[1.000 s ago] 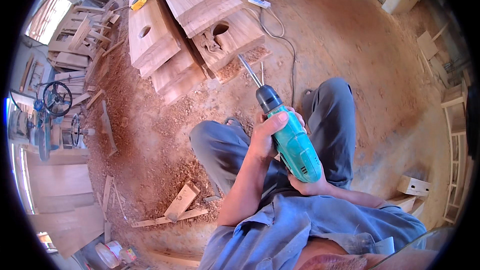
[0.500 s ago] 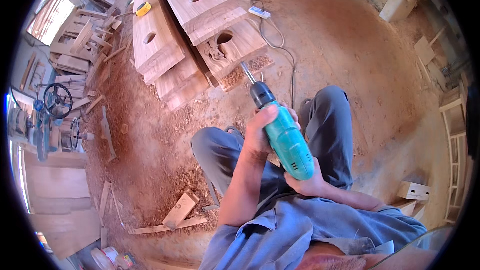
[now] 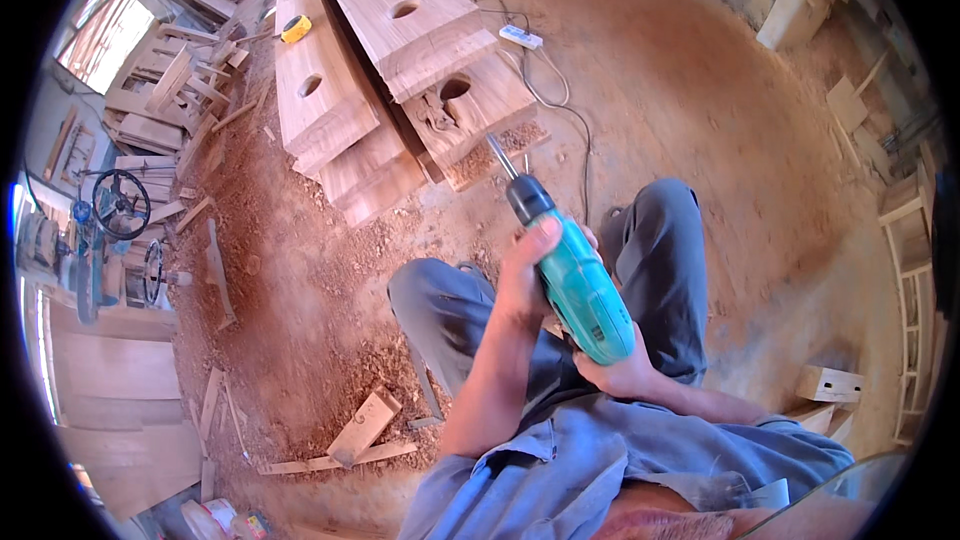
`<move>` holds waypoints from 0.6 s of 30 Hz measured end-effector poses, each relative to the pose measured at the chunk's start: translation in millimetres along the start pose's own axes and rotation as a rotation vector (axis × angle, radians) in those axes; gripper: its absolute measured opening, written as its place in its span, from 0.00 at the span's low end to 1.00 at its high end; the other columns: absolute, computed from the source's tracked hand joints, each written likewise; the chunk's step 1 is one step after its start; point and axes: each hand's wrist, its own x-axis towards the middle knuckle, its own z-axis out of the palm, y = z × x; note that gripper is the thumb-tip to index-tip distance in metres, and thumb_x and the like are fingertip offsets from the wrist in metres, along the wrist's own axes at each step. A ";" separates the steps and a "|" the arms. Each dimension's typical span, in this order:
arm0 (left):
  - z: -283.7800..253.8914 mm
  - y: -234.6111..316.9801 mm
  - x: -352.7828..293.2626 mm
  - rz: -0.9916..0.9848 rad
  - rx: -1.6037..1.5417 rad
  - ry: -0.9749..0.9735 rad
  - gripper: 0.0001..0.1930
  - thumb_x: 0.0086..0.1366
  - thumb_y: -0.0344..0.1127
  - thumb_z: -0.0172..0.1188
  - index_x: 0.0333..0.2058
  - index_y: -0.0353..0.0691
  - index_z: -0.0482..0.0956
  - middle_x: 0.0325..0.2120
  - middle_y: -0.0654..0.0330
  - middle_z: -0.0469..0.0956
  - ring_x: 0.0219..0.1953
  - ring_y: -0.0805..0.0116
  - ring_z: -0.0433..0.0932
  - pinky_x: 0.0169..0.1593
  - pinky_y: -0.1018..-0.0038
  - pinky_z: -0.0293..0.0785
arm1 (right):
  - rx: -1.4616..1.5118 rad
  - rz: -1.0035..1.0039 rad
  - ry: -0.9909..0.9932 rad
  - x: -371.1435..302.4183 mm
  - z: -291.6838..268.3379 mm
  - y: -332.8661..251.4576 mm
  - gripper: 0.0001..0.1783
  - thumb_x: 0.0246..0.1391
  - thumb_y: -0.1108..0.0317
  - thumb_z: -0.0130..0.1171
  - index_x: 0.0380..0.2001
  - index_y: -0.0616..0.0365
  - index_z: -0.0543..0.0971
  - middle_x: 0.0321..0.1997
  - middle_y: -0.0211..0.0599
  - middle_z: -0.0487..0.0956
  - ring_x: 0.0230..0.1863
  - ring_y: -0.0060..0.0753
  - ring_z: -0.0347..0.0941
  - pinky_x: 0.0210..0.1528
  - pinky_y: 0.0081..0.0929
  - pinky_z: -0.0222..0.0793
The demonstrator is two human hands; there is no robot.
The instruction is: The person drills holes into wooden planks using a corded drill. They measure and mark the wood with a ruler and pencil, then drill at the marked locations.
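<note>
Both hands grip the teal power drill (image 3: 578, 292): left hand (image 3: 527, 270) wrapped over the front of the body near the black chuck, right hand (image 3: 618, 372) clamped under the rear handle end. Drill sits above the person's lap, between the knees, tilted with the bit (image 3: 502, 157) aimed up-left toward the stacked wooden boards (image 3: 385, 70). Bit tip near the closest board's edge; contact can't be told. Boards have round holes and lie on a sawdust floor (image 3: 700, 110). White power strip (image 3: 520, 36) with cable just beyond the boards. Yellow tape measure (image 3: 294, 29) on the far left board. Wood offcut (image 3: 364, 426) lies near the left knee.
</note>
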 end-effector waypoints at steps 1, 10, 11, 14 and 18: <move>0.5 -0.7 0.9 0.005 0.000 0.010 0.28 0.58 0.56 0.65 0.43 0.36 0.74 0.36 0.46 0.80 0.35 0.51 0.82 0.36 0.56 0.83 | 0.010 0.004 -0.002 0.2 -1.2 -1.6 0.06 0.48 0.78 0.65 0.31 0.60 0.80 0.28 0.32 0.81 0.28 0.26 0.77 0.31 0.30 0.71; 2.8 10.2 4.7 -0.041 -0.018 0.066 0.26 0.58 0.53 0.66 0.43 0.36 0.75 0.36 0.47 0.80 0.35 0.50 0.82 0.39 0.55 0.83 | 0.039 0.057 0.023 5.3 5.3 2.2 0.08 0.48 0.77 0.65 0.34 0.61 0.81 0.30 0.32 0.83 0.30 0.25 0.78 0.34 0.29 0.73; 2.5 6.4 1.8 -0.030 0.003 0.068 0.26 0.58 0.53 0.66 0.43 0.36 0.75 0.36 0.47 0.80 0.35 0.50 0.82 0.39 0.55 0.83 | 0.063 0.046 0.017 2.1 4.3 5.3 0.09 0.48 0.77 0.66 0.35 0.61 0.81 0.31 0.32 0.83 0.31 0.25 0.78 0.34 0.29 0.73; 4.5 -4.5 -6.7 -0.036 -0.020 0.068 0.26 0.57 0.51 0.68 0.44 0.36 0.74 0.36 0.47 0.80 0.36 0.51 0.82 0.41 0.55 0.83 | 0.115 0.048 0.003 -14.2 1.0 12.7 0.11 0.47 0.76 0.66 0.37 0.61 0.80 0.32 0.33 0.83 0.33 0.26 0.79 0.36 0.29 0.74; 10.8 -15.6 -15.8 -0.065 -0.049 0.075 0.26 0.57 0.51 0.70 0.44 0.36 0.74 0.36 0.47 0.80 0.37 0.52 0.82 0.42 0.56 0.83 | 0.148 0.079 -0.004 -28.6 -5.1 16.5 0.12 0.48 0.76 0.67 0.38 0.61 0.80 0.33 0.34 0.83 0.34 0.27 0.79 0.38 0.30 0.74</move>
